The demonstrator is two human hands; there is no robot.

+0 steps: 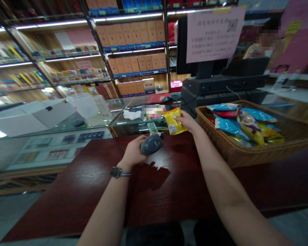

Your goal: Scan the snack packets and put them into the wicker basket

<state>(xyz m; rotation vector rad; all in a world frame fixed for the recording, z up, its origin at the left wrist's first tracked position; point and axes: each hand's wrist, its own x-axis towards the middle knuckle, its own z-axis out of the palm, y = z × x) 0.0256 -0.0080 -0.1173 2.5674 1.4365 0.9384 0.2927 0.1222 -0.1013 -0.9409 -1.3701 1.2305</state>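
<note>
My left hand (133, 152) is closed around a grey handheld barcode scanner (152, 144), its head turned toward the packet. A watch sits on that wrist. My right hand (187, 121) pinches a small yellow snack packet (174, 121) and holds it up just beyond the scanner, above the dark red wooden counter (92, 191). To the right of my right arm stands a wicker basket (220, 141) with several blue, yellow and red snack packets in it.
A glass display counter (66, 136) runs to the left and ahead, with a white cloth and a red box on it. A black register and monitor (220, 82) carrying a pink paper notice stand behind the basket. Shelves of boxed goods fill the background. A person sits at the far right.
</note>
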